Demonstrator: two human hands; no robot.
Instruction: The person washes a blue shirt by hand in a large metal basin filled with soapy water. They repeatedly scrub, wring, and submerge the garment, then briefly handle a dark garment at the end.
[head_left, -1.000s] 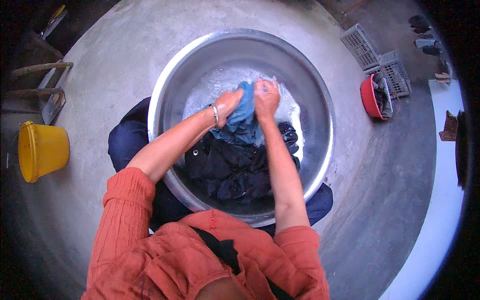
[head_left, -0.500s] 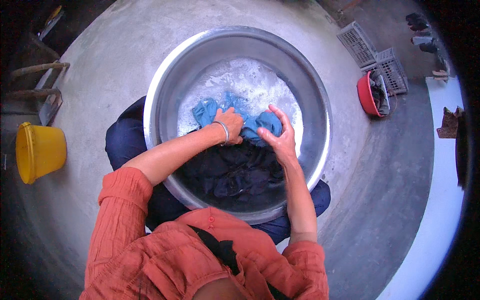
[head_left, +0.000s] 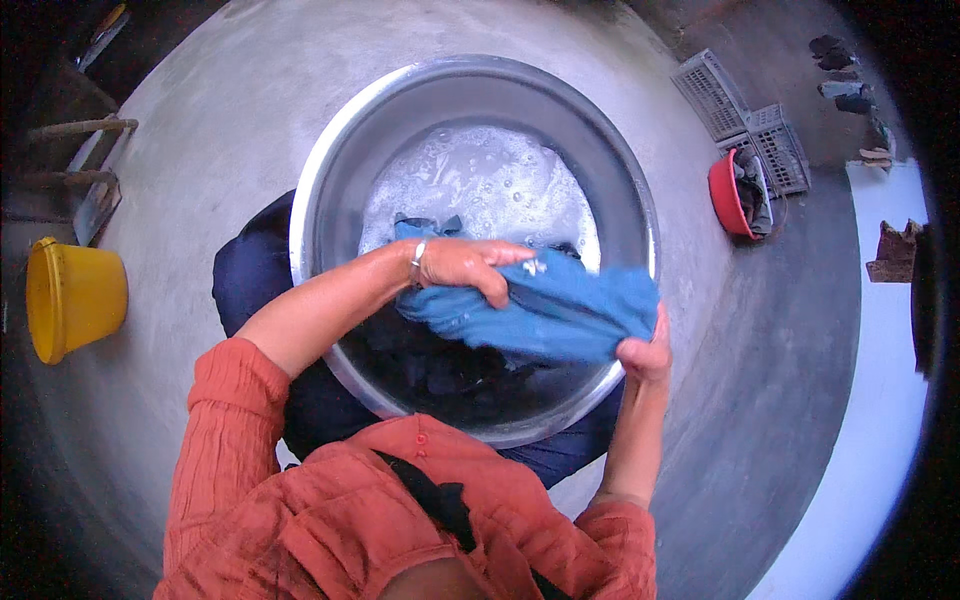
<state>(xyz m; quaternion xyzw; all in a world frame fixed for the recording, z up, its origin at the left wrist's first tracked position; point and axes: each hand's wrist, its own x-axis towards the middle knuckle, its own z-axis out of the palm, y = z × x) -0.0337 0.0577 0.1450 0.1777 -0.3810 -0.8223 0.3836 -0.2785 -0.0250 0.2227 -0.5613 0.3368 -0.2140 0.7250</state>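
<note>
Bare grey concrete floor [head_left: 230, 120] carries everything. Fingers of the left hand [head_left: 465, 266] curl down over one end of a wet blue cloth [head_left: 545, 315], gripping it; fingers of the right hand [head_left: 645, 352] pinch the other end shut at the basin's right rim. Between them the cloth is stretched just above the water. Beneath it sits a wide steel basin [head_left: 340, 180] with soapy water [head_left: 480, 180] and dark clothes [head_left: 440, 365] at its near side. Farther out, a yellow bucket [head_left: 75, 297] stands at the floor's left edge, a red tub [head_left: 728, 195] beside grey plastic crates [head_left: 745, 125] toward the far right.
</note>
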